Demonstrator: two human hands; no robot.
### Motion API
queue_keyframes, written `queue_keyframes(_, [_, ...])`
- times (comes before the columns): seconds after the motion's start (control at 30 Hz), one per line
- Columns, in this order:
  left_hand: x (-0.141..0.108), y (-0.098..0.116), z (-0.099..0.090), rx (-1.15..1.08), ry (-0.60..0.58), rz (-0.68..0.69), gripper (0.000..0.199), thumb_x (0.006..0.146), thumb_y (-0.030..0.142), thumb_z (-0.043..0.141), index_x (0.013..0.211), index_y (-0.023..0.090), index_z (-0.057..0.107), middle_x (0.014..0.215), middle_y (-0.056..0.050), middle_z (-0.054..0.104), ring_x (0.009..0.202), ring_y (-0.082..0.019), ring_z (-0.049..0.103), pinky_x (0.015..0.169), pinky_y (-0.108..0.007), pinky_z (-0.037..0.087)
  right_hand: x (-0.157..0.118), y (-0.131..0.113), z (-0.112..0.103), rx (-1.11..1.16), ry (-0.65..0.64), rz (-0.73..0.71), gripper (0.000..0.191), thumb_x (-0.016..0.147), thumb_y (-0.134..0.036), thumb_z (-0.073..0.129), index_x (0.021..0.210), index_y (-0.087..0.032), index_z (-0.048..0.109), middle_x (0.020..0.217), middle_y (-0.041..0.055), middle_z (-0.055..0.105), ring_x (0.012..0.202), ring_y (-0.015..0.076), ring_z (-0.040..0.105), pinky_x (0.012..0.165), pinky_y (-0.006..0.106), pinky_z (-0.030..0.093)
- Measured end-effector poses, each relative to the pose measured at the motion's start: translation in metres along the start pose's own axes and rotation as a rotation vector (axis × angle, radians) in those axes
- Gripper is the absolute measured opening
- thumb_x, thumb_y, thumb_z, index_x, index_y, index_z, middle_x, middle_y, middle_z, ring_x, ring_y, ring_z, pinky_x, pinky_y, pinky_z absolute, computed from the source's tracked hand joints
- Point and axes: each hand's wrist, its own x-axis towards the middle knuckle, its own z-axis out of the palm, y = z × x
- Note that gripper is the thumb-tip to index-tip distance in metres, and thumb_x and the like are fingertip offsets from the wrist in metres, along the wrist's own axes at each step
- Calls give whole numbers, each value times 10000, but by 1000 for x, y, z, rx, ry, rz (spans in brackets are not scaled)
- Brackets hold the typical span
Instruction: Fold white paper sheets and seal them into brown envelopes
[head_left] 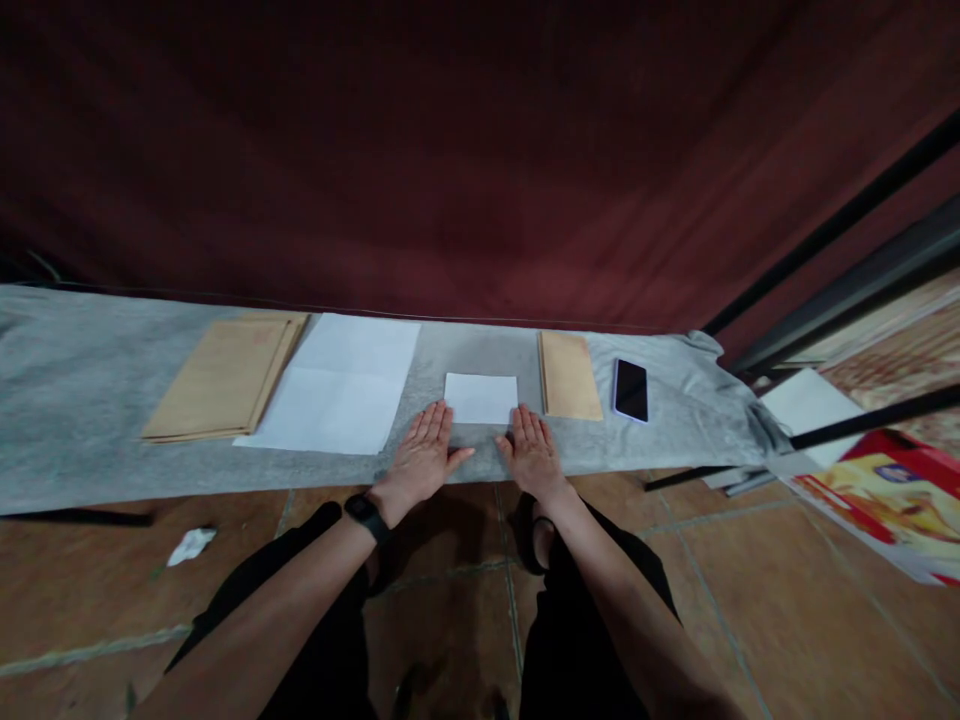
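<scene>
A small white sheet of paper [481, 398] lies flat on the grey cloth near the middle. My left hand [426, 452] rests flat on the cloth with its fingertips at the sheet's lower left corner, thumb spread. At the lower right corner lies my right hand [531, 450], also flat, its thumb apart and pointing left. Neither hand grips anything. Left of them is a large white paper [337, 385] with a crease across it, beside a stack of big brown envelopes [225, 378]. Smaller brown envelopes [571, 376] lie to the right of the sheet.
A phone [631, 390] lies at the right on the cloth-covered table [82, 400]. Dark red fabric [480, 180] hangs behind it. Black metal bars [847, 225] and a red and yellow box [892, 500] are at the right. Crumpled tissue [191, 545] is on the tiled floor.
</scene>
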Motion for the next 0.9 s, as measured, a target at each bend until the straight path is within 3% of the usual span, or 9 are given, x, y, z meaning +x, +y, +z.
queue_keyframes(0.2, [11,5,-15,11,104,-44,759,1010,550,236,1427,-42,463,1550,-259,392,1510,-322,261,1254,-490,173,4,-1,-7,34,19,22,635,1059,-444,322,1475,25,427,1531,254,414,1435,332,408,1167,484,335])
queue_keyframes(0.33, [31,19,-15,-61,147,43,663,1031,453,224,1489,4,391,1603,-200,333,1528,-269,219,1260,-468,183,27,-13,-15,148,44,32,624,1067,-427,275,1496,10,397,1544,248,399,1464,319,363,1166,510,335])
queue_keyframes(0.47, [54,27,-1,-99,121,74,582,1031,302,187,1538,48,318,1620,-156,320,1529,-223,214,1258,-440,212,53,-26,-16,286,-77,14,582,1080,-352,155,1501,-44,414,1555,180,419,1487,243,329,1195,460,310])
queue_keyframes(0.63, [67,22,18,-57,25,19,573,1010,232,214,1537,33,319,1619,-168,309,1532,-238,196,1256,-441,213,70,-33,-11,332,-164,-12,592,1079,-409,171,1526,-88,386,1598,134,355,1504,220,289,1229,427,245])
queue_keyframes(0.77, [65,18,20,-18,2,-2,570,1007,216,213,1530,22,331,1624,-173,292,1533,-246,179,1258,-431,192,72,-36,-3,279,-199,-5,606,1076,-445,188,1524,-94,395,1599,133,349,1501,236,295,1236,426,213])
queue_keyframes(0.9, [65,13,15,-11,7,-47,578,1010,240,199,1522,10,342,1616,-173,309,1529,-244,202,1254,-421,197,72,-36,7,204,-138,36,601,1076,-435,213,1526,-75,386,1594,157,345,1494,254,311,1225,442,222])
